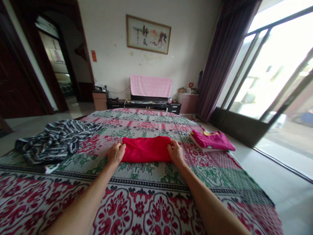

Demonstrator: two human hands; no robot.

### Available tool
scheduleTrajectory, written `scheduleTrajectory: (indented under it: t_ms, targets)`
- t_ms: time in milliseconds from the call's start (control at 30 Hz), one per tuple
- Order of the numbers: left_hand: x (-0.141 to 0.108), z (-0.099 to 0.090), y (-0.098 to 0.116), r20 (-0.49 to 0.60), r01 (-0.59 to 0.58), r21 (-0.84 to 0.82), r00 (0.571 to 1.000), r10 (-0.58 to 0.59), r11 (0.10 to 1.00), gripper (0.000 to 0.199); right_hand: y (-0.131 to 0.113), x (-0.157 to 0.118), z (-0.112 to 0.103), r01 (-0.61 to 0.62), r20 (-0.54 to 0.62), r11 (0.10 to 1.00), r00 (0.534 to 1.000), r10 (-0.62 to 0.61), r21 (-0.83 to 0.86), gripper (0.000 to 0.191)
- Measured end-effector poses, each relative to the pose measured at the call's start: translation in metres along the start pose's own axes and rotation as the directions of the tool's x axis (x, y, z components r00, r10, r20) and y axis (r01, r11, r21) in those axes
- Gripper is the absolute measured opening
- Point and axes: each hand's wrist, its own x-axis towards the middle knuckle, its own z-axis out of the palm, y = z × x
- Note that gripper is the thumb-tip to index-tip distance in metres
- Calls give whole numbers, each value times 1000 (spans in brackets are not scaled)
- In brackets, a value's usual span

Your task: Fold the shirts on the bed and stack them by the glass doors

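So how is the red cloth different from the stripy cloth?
The red cloth is plain; the stripy cloth has dark and light stripes. The red cloth is neatly folded, while the stripy cloth lies crumpled. The left hand and right hand hold the red cloth; neither touches the stripy cloth. Both are fabric.

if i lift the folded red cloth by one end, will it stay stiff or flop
The red cloth would likely flop, given its soft creases. It may also unfold, since no fastening shows around it.
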Motion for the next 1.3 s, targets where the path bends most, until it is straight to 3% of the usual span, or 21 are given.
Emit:
scheduleTrajectory:
  t_ms: [133,267,333,400,567,733,867,1000,1133,1300]
  targets:
    - [1,-3,-2,-16,29,1,999,-28,1000,31,-2,-1,2,32,29,997,999,-30,-65,32]
    - [2,-6,-8,-104,74,-143,991,-90,987,37,7,0,3,112,-45,994,993,-113,-6,30]
    - [3,-7,-10,-134,31,-197,989,-58,980,39,9,-1,0,144,-94,989,986,-140,34,31]
    - [3,-6,-11,-166,-84,-207,985,49,975,37,5,-4,-5,228,-125,972,967,-220,50,30]
    - [-5,2,-9,-168,-312,-57,939,299,948,40,-27,-18,-6,451,10,886,891,-454,107,27]
    - [-17,7,-9,-69,-254,171,961,269,952,65,-68,-14,21,477,132,860,855,-502,180,29]
    - [-20,6,-8,18,-231,251,972,234,940,72,-101,-4,43,477,244,876,843,-480,75,27]
    - [-21,2,-3,100,-188,291,981,165,938,73,-126,-2,59,362,329,921,895,-301,-143,34]
    - [-21,0,0,141,-179,311,980,141,933,74,-133,0,73,245,359,948,919,-161,-202,38]
    - [-21,1,0,131,-183,305,980,149,935,73,-133,6,84,280,320,937,925,-205,-208,29]
